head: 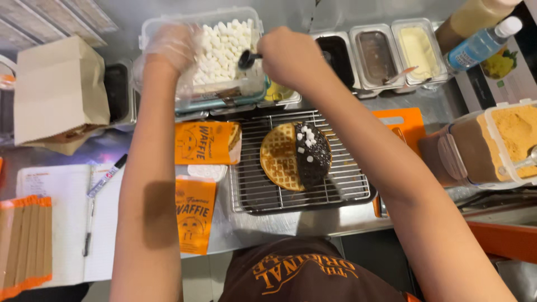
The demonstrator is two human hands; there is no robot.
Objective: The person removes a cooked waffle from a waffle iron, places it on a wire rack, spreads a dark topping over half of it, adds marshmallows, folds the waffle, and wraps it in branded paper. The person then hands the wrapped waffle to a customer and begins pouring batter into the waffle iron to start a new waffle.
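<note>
A round waffle point(279, 157) lies on a wire rack point(347, 184); its right half is coated in dark chocolate with a few small white marshmallows on it. My left hand point(174, 46), in a clear plastic glove, reaches into a clear tub of mini marshmallows point(224, 47) behind the rack. My right hand point(291, 56) is bare and closed around the black handle of a utensil point(248, 59) at the tub's right side.
Two orange paper sleeves point(202, 142) point(193, 215) lie left of the rack. Metal sauce pans point(376, 53) line the back. A blue-capped bottle point(478, 45) and a tub of orange powder point(517, 137) stand right. A notebook with a pen point(106, 176) lies left.
</note>
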